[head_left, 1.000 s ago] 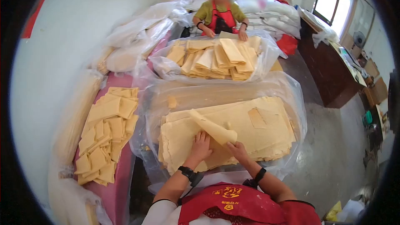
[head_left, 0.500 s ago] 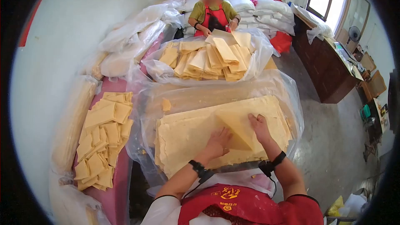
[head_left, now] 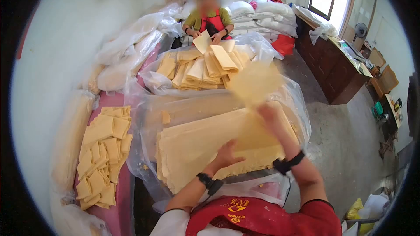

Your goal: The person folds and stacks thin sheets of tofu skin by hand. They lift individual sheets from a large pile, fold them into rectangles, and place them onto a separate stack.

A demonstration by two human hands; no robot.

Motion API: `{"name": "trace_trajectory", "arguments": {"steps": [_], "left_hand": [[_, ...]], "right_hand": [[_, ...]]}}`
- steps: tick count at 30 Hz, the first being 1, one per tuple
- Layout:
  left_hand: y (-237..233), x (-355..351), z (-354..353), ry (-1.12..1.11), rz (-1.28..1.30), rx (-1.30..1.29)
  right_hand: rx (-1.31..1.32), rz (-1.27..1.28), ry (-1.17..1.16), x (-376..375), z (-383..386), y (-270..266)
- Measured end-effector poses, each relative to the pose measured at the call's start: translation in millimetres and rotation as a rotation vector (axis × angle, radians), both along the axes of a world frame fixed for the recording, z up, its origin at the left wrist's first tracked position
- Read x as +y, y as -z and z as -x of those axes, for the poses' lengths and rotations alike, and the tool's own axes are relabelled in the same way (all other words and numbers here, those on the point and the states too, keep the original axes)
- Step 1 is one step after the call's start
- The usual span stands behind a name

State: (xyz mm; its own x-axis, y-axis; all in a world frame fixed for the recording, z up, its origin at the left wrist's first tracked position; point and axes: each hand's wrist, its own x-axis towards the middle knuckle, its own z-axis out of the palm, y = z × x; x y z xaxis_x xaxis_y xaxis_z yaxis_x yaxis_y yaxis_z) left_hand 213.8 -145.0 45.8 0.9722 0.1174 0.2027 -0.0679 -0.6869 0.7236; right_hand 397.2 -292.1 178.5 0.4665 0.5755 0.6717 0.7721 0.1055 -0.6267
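A wide stack of thin yellowish sheets [head_left: 197,140] lies on clear plastic in front of me. My right hand [head_left: 269,116] grips the lower end of a raised sheet [head_left: 256,83], which is blurred by motion above the stack's far right part. Over the near middle of the stack is my left hand [head_left: 227,154], its fingers spread and nothing in it. Folded sheets [head_left: 103,153] are piled on the pink surface at the left.
Across the table a co-worker [head_left: 210,22] holds a sheet [head_left: 202,42] behind a heap of folded sheets [head_left: 203,67] on plastic. White sacks [head_left: 267,15] are stacked behind. A dark wooden counter [head_left: 332,65] stands at the right.
My right hand has lifted the sheet up and away from the stack. My left hand has come off the sheet with its fingers apart. The co-worker's hands now hold a sheet higher. The view has shifted slightly.
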Motion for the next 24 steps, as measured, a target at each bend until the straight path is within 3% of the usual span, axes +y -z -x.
{"name": "trace_trajectory", "arguments": {"steps": [1,3,4,5,6,7,9,11,14,16,17,18,19,20,22,24], "left_hand": [[-8,1,3,0.011,-0.014,-0.002],[-32,0,21,-0.087,1.479,0.089],[-31,4,33,-0.079,1.467,0.101],[-26,9,48,-0.087,1.671,0.037],[-23,11,59,-0.097,1.877,-0.030],[-21,11,63,-0.088,1.871,-0.021],[-19,9,65,-0.387,1.619,0.180],[1,18,54,-0.437,1.718,0.219],[11,33,38,-0.590,1.806,0.137],[-24,38,24,-0.416,1.714,-0.049],[-49,36,18,-0.417,1.711,-0.046],[-81,34,12,-0.300,1.614,-0.164],[-111,32,10,-0.185,1.509,-0.280],[-138,26,10,-0.188,1.499,-0.283],[-178,12,11,-0.131,1.331,-0.384],[-182,9,20,-0.126,1.297,-0.435]], "right_hand": [[0.089,0.245,-0.229,17,27,0],[-0.017,0.412,-0.080,35,107,-1],[-0.107,0.432,-0.103,30,120,23],[-0.202,0.453,-0.124,26,131,46],[-0.014,0.526,-0.232,16,143,58],[0.174,0.595,-0.342,4,152,70],[0.075,0.693,-0.404,-18,169,101],[-0.024,0.794,-0.461,-31,164,128],[-0.193,0.620,-0.413,-29,128,167],[-0.223,0.495,-0.186,-27,102,173],[-0.433,0.966,-0.010,-20,88,150],[-0.727,1.041,0.279,-21,66,177],[-0.257,0.784,0.266,-30,60,95],[-0.110,0.817,0.318,-37,24,141],[-0.016,0.732,0.281,-42,8,147],[0.087,0.652,0.252,-41,0,151]]}}
